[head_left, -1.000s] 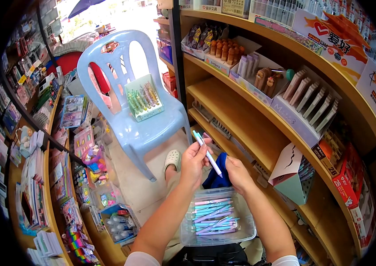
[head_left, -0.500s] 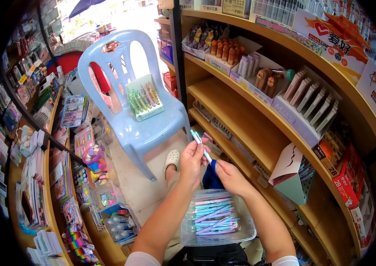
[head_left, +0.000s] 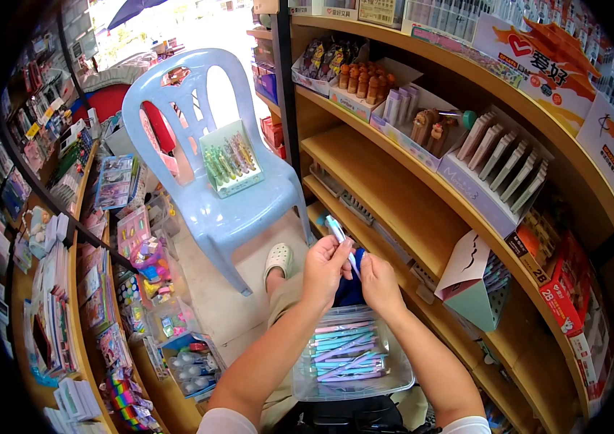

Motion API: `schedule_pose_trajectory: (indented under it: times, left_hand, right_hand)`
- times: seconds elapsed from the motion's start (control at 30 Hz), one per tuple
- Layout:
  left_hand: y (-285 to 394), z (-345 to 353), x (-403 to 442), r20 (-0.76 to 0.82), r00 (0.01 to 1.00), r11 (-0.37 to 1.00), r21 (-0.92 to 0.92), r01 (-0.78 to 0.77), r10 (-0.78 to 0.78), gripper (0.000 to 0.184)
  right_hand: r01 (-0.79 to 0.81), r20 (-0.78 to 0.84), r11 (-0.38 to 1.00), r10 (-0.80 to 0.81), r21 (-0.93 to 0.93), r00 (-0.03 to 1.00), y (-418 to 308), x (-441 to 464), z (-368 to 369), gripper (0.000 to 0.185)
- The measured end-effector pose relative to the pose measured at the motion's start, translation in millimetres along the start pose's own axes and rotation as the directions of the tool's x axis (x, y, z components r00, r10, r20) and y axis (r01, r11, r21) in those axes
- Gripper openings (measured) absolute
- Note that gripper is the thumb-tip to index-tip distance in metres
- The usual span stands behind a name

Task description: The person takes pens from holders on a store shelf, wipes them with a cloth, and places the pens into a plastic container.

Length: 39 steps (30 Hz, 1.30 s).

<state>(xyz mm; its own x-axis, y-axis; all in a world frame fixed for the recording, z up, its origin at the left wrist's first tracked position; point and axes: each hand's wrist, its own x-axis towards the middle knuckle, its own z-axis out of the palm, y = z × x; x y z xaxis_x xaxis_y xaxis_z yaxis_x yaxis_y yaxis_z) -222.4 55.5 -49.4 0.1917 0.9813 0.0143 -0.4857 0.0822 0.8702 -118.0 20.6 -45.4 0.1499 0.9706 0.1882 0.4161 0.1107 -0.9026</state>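
Note:
Between the fingers of my left hand (head_left: 327, 269) is a slim pen (head_left: 337, 230) with a white and light-blue body, its top end tilted up and left. My right hand (head_left: 380, 281) pinches a dark blue cloth (head_left: 350, 289) around the pen's lower end. The cloth hangs down between both hands. Just below them, a clear plastic box (head_left: 401, 362) holds several pens (head_left: 346, 353) in pink, turquoise and lilac, lying in a loose pile.
A light-blue plastic chair (head_left: 249, 210) stands ahead, bearing a box of patterned pens (head_left: 231, 159). On my right are wooden shelves (head_left: 379, 195) with stationery boxes (head_left: 491, 177) and a tilted pen box (head_left: 466, 278). Packed shelves (head_left: 68, 304) and plastic bins (head_left: 169, 318) line the left.
Both hands have shifted slightly, the left a little right and lower. The pen now points up more steeply, and the cloth has moved along with the hands. My view has shifted slightly.

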Motion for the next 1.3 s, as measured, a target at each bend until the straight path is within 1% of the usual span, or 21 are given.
schedule_pose_trajectory:
  times: [0.07,0.1,0.13,0.2,0.23,0.33,0.43,0.53,0.63,0.67,0.73,0.77,0.8,0.87,0.9,1.0,1.1,1.2,1.3]
  left_hand:
    - [3,0,-2,0.0,1.0,1.0,-0.026,0.005,-0.005,0.017]
    - [4,0,-2,0.0,1.0,0.999,-0.038,0.008,-0.008,0.017]
    - [5,-1,-2,0.0,1.0,0.999,-0.052,0.004,-0.004,0.017]
    - [5,-4,-1,0.0,1.0,0.997,-0.081,-0.005,0.005,0.016]
    - [6,-4,-1,-0.002,1.0,0.997,-0.083,-0.006,0.005,0.016]
    - [7,-7,0,-0.009,1.0,0.996,-0.086,-0.007,0.007,0.016]
    - [9,-9,1,-0.016,1.0,0.996,-0.092,-0.008,0.007,0.016]
    - [11,-11,2,-0.023,1.0,0.995,-0.102,-0.015,0.013,0.016]
    - [11,-14,3,-0.04,0.999,0.994,-0.101,-0.04,0.036,0.016]
    - [11,-14,3,-0.052,0.998,0.993,-0.104,-0.05,0.044,0.015]
    - [11,-14,4,-0.08,0.995,0.994,-0.088,-0.06,0.053,0.014]
    - [11,-14,5,-0.098,0.994,0.996,-0.068,-0.061,0.054,0.014]
    - [10,-13,5,-0.115,0.992,0.997,-0.048,-0.061,0.055,0.013]
    - [9,-10,3,-0.11,0.992,0.998,-0.002,-0.068,0.068,0.014]
    - [9,-9,2,-0.106,0.992,0.997,0.021,-0.072,0.074,0.014]
    - [6,-10,3,-0.056,0.996,0.997,0.052,-0.059,0.062,0.016]
    - [9,-9,2,0.023,0.999,0.999,-0.01,-0.035,0.035,0.016]
    - [9,-14,5,0.092,0.996,0.989,-0.147,-0.002,0.016,0.021]
    - [13,-17,5,0.154,0.988,0.959,-0.281,0.025,0.02,0.026]
  right_hand:
    - [-0.106,-0.051,0.994,0.106,0.004,0.993,12,6,-1,0.031]
    - [-0.211,-0.021,0.971,0.215,0.114,0.976,23,10,0,0.032]
    - [-0.283,0.013,0.924,0.29,0.257,0.957,28,10,0,0.032]
    - [-0.41,0.112,0.755,0.415,0.511,0.903,25,12,-2,0.03]
    - [-0.424,0.135,0.702,0.43,0.572,0.893,20,11,-4,0.029]
    - [-0.442,0.18,0.611,0.442,0.657,0.879,16,11,-7,0.031]
    - [-0.459,0.217,0.591,0.435,0.663,0.874,12,11,-7,0.032]
    - [-0.494,0.274,0.591,0.425,0.638,0.863,4,9,-9,0.031]
    - [-0.514,0.339,0.618,0.387,0.595,0.858,0,8,-9,0.029]
    - [-0.484,0.34,0.681,0.347,0.55,0.874,2,6,-8,0.028]
    - [-0.407,0.347,0.793,0.264,0.454,0.9,9,3,-5,0.027]
    - [-0.204,0.316,0.946,0.119,0.252,0.941,11,4,-3,0.025]
    - [-0.108,0.313,0.982,0.055,0.154,0.948,9,3,-1,0.022]
    - [0.087,0.289,0.996,-0.081,-0.009,0.954,0,-2,2,0.022]
    - [0.07,0.313,0.995,-0.045,-0.068,0.949,-7,-3,0,0.024]
    - [0.088,0.313,0.981,-0.03,-0.173,0.949,-5,-3,1,0.025]
    - [0.154,0.247,0.986,-0.164,0.059,0.955,-6,-4,0,0.021]
    - [-0.049,0.359,0.958,-0.058,0.281,0.931,7,0,0,0.024]
    - [-0.269,0.449,0.839,0.033,0.472,0.893,11,4,3,0.025]
